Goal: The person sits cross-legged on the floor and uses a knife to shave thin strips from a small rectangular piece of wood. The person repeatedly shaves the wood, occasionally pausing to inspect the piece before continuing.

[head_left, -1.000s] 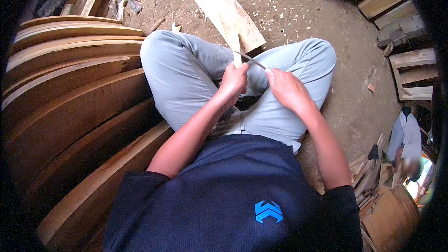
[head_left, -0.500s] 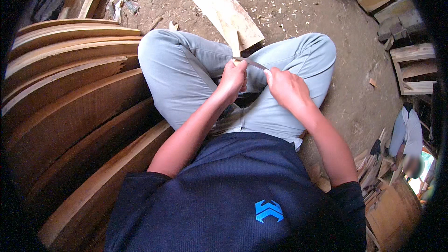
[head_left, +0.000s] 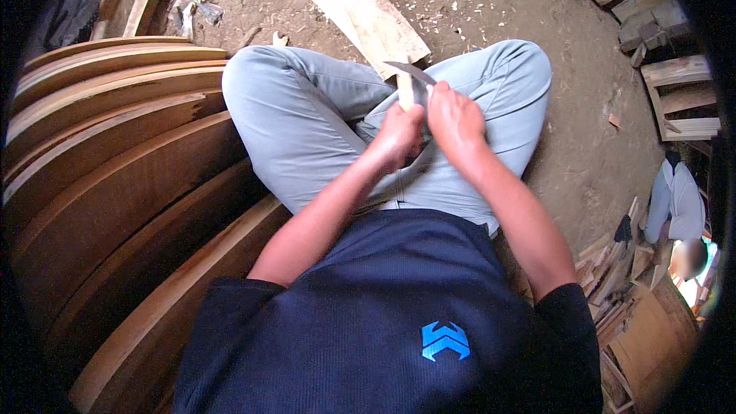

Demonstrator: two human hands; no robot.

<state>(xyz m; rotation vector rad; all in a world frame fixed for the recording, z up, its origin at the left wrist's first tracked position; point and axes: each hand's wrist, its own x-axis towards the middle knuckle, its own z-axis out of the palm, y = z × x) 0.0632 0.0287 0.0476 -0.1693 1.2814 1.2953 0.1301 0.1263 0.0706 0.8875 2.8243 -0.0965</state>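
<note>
Between my crossed legs, my left hand [head_left: 400, 136] is closed round the lower part of a short pale wooden stick [head_left: 405, 94], which points away from me. My right hand [head_left: 458, 117], close beside it on the right, grips a knife [head_left: 412, 71]; its handle is hidden in the fist. The dark, slightly curved blade points to the left and lies across the far end of the stick. Just beyond, a flat pale board [head_left: 366, 17] rests on the ground, its near end by my shins.
Several long curved planks [head_left: 115, 134] are stacked along my left side. Wood shavings [head_left: 460, 11] are scattered over the dirt floor. Cut timber [head_left: 682, 100] stands at the far right. Another person [head_left: 676, 203] is at the right edge, near scrap wood [head_left: 648, 337].
My left hand has come right and a little nearer with the stick. The knife has gone from close by the left fist to the stick's far end, and both hands are closer together.
</note>
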